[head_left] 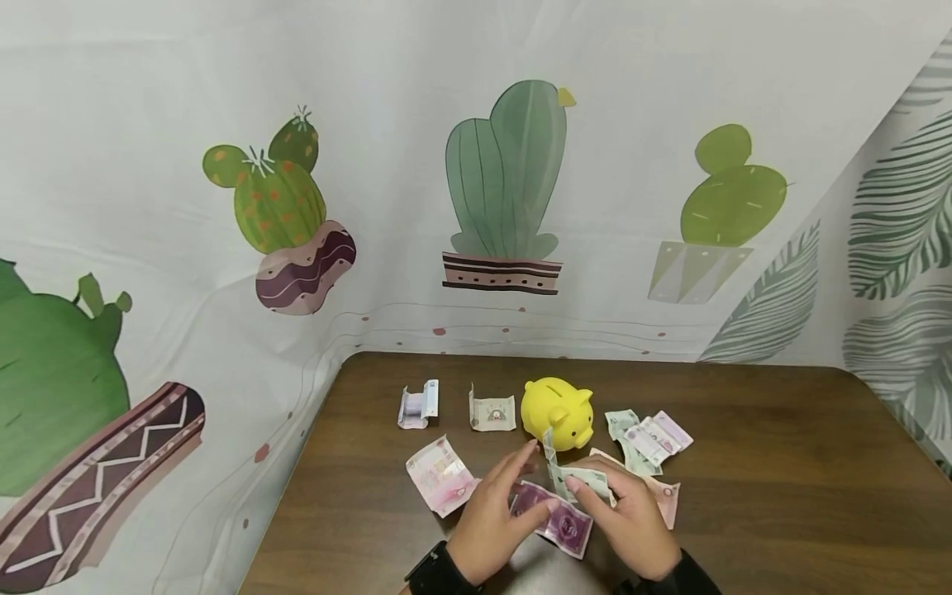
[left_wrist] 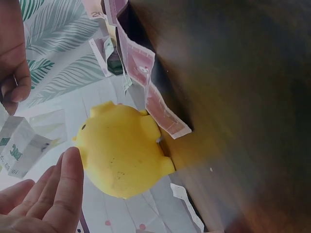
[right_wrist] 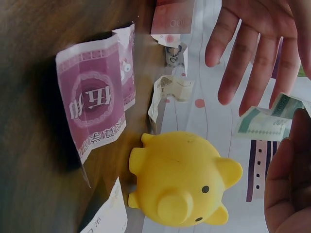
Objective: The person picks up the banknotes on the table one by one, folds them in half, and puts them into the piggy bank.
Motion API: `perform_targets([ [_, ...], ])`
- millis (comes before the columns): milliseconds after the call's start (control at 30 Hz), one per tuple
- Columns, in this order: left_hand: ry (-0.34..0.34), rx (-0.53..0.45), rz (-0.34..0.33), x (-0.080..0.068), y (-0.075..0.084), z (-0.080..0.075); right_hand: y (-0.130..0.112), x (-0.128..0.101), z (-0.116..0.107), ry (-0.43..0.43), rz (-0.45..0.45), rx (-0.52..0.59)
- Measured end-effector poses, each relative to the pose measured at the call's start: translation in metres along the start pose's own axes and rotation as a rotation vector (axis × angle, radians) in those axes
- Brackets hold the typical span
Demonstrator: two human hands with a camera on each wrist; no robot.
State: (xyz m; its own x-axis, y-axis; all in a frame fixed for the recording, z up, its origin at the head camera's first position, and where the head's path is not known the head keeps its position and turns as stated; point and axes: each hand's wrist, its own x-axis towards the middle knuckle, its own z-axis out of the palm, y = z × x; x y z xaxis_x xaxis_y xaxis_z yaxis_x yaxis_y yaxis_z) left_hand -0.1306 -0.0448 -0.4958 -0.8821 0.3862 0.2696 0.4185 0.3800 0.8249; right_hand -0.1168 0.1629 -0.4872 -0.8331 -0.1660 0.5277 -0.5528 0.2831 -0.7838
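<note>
- Nearest to me, the left hand (head_left: 494, 516) is reaching forward with its fingers (left_wrist: 63, 187) straight and loose, gripping nothing; it is hovering over the purple note (head_left: 556, 517), which is lying flat on the wooden table (head_left: 781, 496) at the near edge.
- Just right of it, the right hand (head_left: 632, 521) is pinching a folded green banknote (head_left: 576, 479) between thumb and fingers, the note's free end pointing up and away toward the pig.
- A pale red note (head_left: 664, 496) is lying partly under that hand, and a pink-red hundred note (head_left: 440, 475) is sitting to the near left.
- A little farther, the yellow piggy bank (head_left: 559, 413) is standing upright in the middle, snout facing near and right, coin slot on top; the green note's tip is coming close to it but is not in the slot.
- Right of the pig, a small heap of green and pink notes (head_left: 649, 436) is waiting; far left, two folded notes (head_left: 418, 405) and (head_left: 492, 411) are standing curled.
- Judging by this, most of the money is lying outside the pig, so the filling looks barely begun.
</note>
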Motion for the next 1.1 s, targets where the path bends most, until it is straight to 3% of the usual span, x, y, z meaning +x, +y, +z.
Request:
perform_targets([
  [167,-0.014,-0.009,-0.014,0.0,0.0,0.002,0.0,-0.002,0.002,0.016,-0.026,0.01],
  [367,-0.041,-0.05,-0.048,-0.001,0.002,0.002,-0.002,-0.004,0.005,-0.014,0.005,0.032],
  [567,-0.029,-0.01,-0.05,-0.003,0.004,0.004,-0.002,-0.005,0.006,-0.062,-0.016,0.07],
  [867,0.016,0.013,0.014,-0.005,0.004,0.007,-0.004,-0.006,0.01,-0.087,-0.044,0.08],
  [1100,-0.01,-0.104,0.055,-0.006,0.005,0.008,-0.006,-0.008,0.013,-0.101,-0.051,0.091],
])
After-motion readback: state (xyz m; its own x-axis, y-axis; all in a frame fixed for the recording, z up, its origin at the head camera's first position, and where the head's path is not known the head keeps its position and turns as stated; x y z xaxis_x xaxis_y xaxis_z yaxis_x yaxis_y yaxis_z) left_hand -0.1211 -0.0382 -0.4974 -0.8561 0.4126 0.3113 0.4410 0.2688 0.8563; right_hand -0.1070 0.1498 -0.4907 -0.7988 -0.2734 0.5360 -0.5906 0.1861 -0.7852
